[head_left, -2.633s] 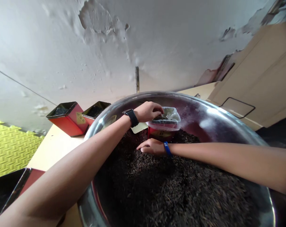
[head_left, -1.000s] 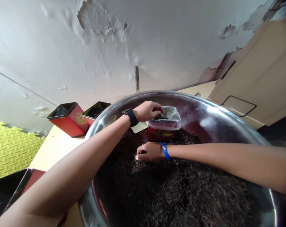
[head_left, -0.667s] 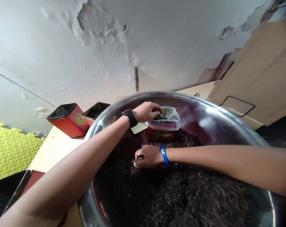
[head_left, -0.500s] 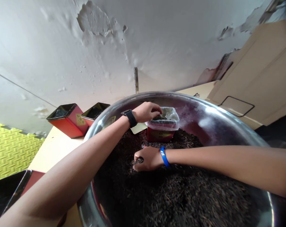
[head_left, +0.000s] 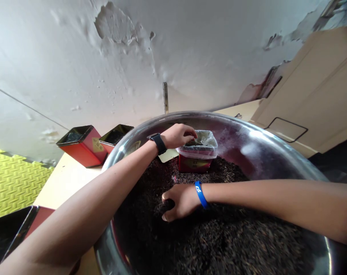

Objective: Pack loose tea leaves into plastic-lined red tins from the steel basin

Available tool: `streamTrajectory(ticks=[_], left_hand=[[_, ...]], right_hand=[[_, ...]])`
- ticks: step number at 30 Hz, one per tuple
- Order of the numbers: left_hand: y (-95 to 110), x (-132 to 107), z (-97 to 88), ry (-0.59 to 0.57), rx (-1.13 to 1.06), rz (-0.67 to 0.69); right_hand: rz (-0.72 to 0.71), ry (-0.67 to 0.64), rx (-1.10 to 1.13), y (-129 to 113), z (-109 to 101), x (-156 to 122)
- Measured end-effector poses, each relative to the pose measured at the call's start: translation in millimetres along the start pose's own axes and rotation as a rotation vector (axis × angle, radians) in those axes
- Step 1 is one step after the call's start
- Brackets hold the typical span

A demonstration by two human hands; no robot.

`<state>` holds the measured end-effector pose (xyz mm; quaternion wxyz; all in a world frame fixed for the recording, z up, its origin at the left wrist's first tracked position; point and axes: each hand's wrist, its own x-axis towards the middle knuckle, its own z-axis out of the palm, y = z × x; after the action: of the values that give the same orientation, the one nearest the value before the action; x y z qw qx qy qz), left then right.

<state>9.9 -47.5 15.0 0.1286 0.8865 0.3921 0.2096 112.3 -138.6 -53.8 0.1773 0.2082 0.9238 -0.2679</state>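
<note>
Dark loose dried leaves, like tea (head_left: 236, 236), lie in a wide shiny metal basin (head_left: 265, 149). Within it, on the leaves, stands a red tin (head_left: 195, 164) with a clear plastic bag (head_left: 209, 139) folded over its rim. My left hand (head_left: 177, 135), wearing a black watch, is at the tin's left rim with its fingers curled over the bag's edge; part of its grip is hidden. Lower down, my right hand (head_left: 180, 200), with a blue wristband, dips into the leaves, its thumb and forefinger apart. Its other fingers are hidden.
Two open red tins (head_left: 86, 151) (head_left: 116, 135) stand on the pale table (head_left: 67, 175) left of the basin, and another open tin (head_left: 33, 223) is at lower left. A light card (head_left: 168, 155) lies in the basin. Behind is a peeling wall (head_left: 133, 76); a cardboard box (head_left: 311, 88) is at right.
My right hand has moved slightly toward me, and its thumb and forefinger have spread from a curled hold. My left hand stays at the tin.
</note>
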Motion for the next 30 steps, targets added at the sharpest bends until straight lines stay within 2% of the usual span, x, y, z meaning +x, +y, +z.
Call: streamTrajectory(ticks=[4, 8, 11, 16, 20, 26, 30], left_hand=[[-0.1, -0.8, 0.0, 0.003, -0.05, 0.017], [-2.8, 0.1, 1.8, 0.005, -0.141, -0.04], [-6.7, 1.9, 2.1, 0.049, -0.167, -0.052], [-11.0, 2.5, -1.0, 0.139, -0.08, -0.047], [-13.0, 1.3, -1.8, 0.184, 0.059, -0.077], [-20.7, 0.8, 2.0, 0.221, 0.159, -0.115], [-27.1, 0.5, 3.6, 0.196, 0.129, -0.152]], right_hand=[[0.002, -0.035, -0.019, -4.1, -3.5, -4.7], [-0.03, -0.095, -0.01, -6.0, -8.5, -9.5], [-0.055, -0.108, 0.003, -6.3, -10.0, -12.2], [-0.072, -0.134, -0.027, -11.4, -11.5, -17.1], [-0.145, -0.179, -0.087, -17.0, -11.8, -19.0], [-0.222, -0.138, -0.152, -26.9, -10.0, -24.5], [-0.253, -0.042, -0.154, -34.6, -15.3, -34.2]])
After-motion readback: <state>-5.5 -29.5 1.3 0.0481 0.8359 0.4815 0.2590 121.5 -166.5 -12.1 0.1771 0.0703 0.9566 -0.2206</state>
